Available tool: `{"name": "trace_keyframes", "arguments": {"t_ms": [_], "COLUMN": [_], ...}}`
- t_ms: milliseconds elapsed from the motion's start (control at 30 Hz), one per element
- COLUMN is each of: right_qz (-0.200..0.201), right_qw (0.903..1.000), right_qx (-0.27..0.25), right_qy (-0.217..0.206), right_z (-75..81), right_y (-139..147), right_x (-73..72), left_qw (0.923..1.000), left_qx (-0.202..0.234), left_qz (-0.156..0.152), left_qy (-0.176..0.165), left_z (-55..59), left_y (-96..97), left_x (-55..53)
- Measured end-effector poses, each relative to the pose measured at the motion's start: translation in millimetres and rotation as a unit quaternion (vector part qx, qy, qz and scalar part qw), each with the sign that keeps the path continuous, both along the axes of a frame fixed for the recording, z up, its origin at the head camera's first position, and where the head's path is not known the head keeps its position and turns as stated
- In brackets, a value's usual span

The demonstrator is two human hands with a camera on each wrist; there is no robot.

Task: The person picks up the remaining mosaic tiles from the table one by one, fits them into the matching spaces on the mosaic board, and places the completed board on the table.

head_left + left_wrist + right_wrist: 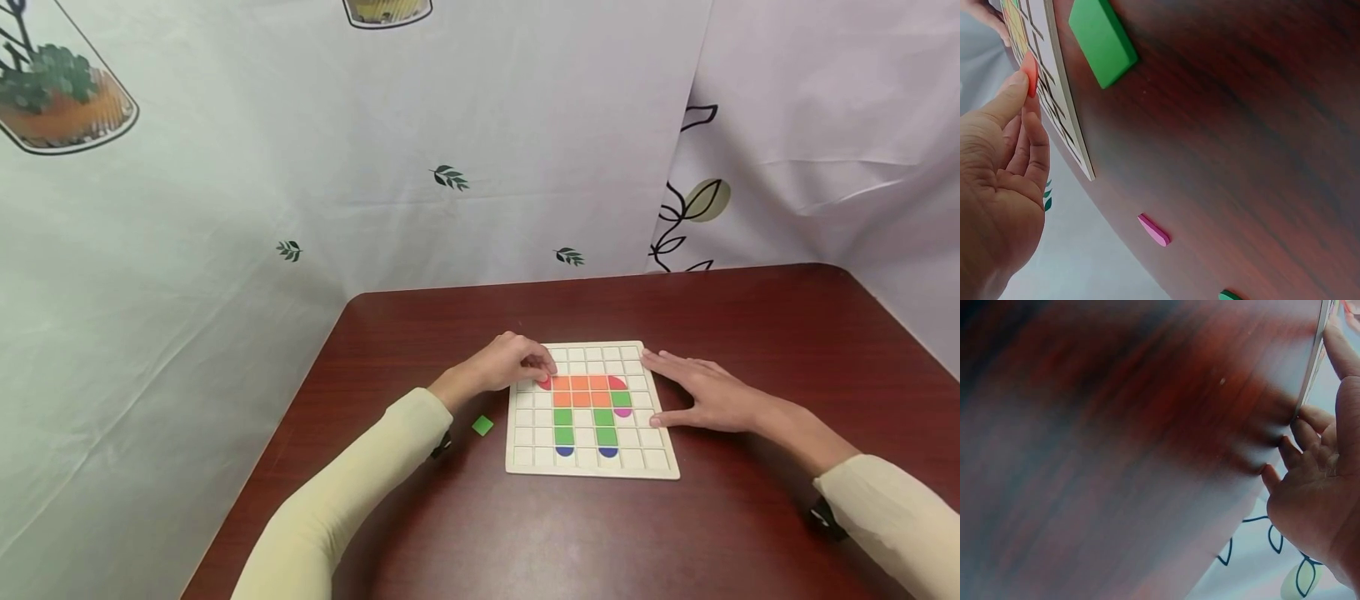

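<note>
A white gridded board (641, 458) lies flat on the table. My left hand (513, 362) is at its upper left part, pinching a small red piece (1030, 74) between thumb and fingers. Beside that piece, flat orange squares (581, 391) form a block on the grid. Below them run two green columns (562, 427), each ending in a blue half-round (565, 451). To the right of the orange block sit a red rounded piece (617, 383), a green square and a magenta half-round (622, 412). Along the board's right edge rests my right hand (708, 396), thumb and fingers spread.
A loose green square (482, 426) lies left of the board, near my left forearm. In the left wrist view a magenta piece (1154, 230) and part of a green piece (1229, 295) lie on the dark red table (480, 517). Printed cloth hangs behind it.
</note>
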State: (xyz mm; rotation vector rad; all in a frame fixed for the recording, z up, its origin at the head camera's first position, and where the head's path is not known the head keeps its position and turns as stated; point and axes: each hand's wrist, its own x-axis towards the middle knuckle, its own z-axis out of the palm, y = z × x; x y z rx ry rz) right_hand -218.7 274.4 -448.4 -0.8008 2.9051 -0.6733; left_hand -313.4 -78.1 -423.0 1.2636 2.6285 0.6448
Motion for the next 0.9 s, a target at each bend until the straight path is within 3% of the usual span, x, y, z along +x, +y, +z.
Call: {"name": "trace_keyframes", "arguments": {"t_ms": [900], "right_qz": [-0.005], "right_qw": [1.0000], "right_qx": [0.003], "right_qy": [-0.004], "right_z": [-0.3], "right_y": [0.6], "right_x": [-1.1], "left_qw": [0.9982], "left_qx": [-0.044], "left_qz": [-0.005], "left_qy": [0.041], "left_z": [-2.2], "left_y": [5.9], "left_x": [4.9]}}
